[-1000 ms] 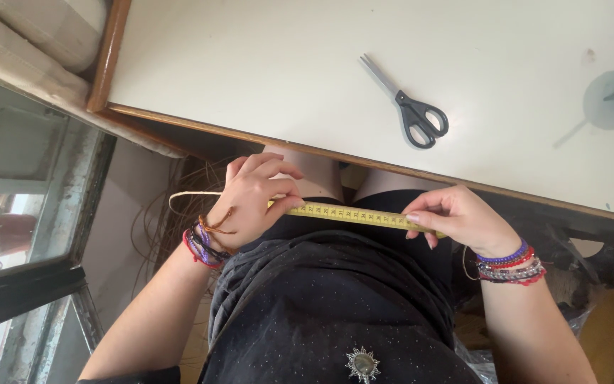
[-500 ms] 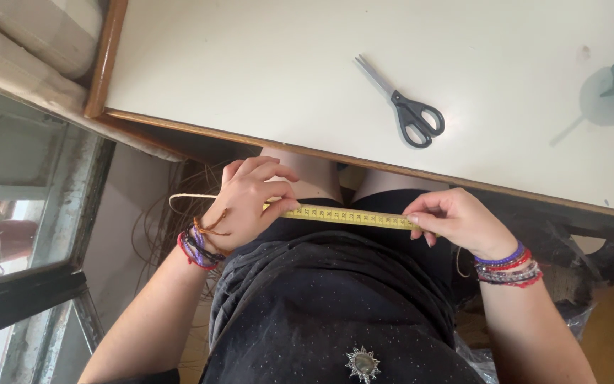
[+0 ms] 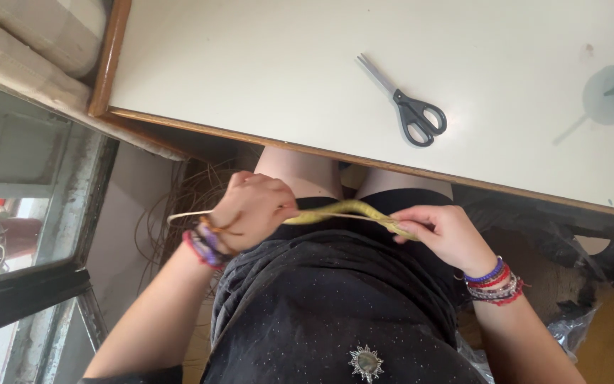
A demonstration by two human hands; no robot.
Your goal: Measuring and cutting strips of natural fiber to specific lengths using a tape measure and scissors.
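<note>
Hands are working below the table point(image 3: 179, 121) edge over the lap: the left hand point(image 3: 254, 210) is gripping, fist closed, a yellow measuring tape point(image 3: 335, 210) and a pale cord point(image 3: 186, 215), the right hand point(image 3: 445, 231) is pinching the tape's other end, while scissors point(image 3: 410, 107) are lying well apart on the table.

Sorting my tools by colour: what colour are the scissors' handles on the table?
Dark grey, nearly black, on the scissors, seen in the head view.
</note>
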